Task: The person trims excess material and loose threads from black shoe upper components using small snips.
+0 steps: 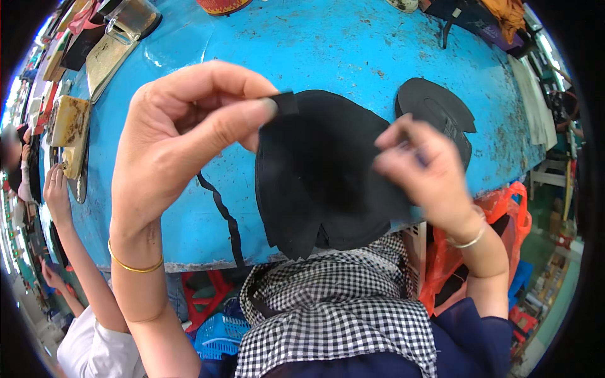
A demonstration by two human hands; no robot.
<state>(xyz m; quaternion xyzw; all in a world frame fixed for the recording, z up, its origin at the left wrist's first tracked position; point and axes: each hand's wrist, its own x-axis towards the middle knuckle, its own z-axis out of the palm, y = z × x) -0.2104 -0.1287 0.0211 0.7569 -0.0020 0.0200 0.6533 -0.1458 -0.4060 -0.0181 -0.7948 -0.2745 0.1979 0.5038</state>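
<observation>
My left hand (189, 142) is raised over the table, its thumb and fingers pinching a small flat black strip (288, 103). Below lies a large black rounded panel (296, 170), notched along its near edge, which reaches the table's front edge. My right hand (428, 170) hovers above the panel's right side, blurred, with its fingers curled into a pinch. Something dark shows between those fingers, too smeared to name. Farther right are more black cut pieces (432, 101) with curved outlines, overlapping. A narrow wavy black band (224, 214) hangs toward the front edge, left of the panel.
The blue tabletop (302, 47) is stained. At the far left stand a clear jug (133, 22) and a yellowed block (69, 120). Another person's hand (58, 192) rests at the left edge. A red plastic bag (520, 214) hangs right; a blue basket (220, 334) sits below.
</observation>
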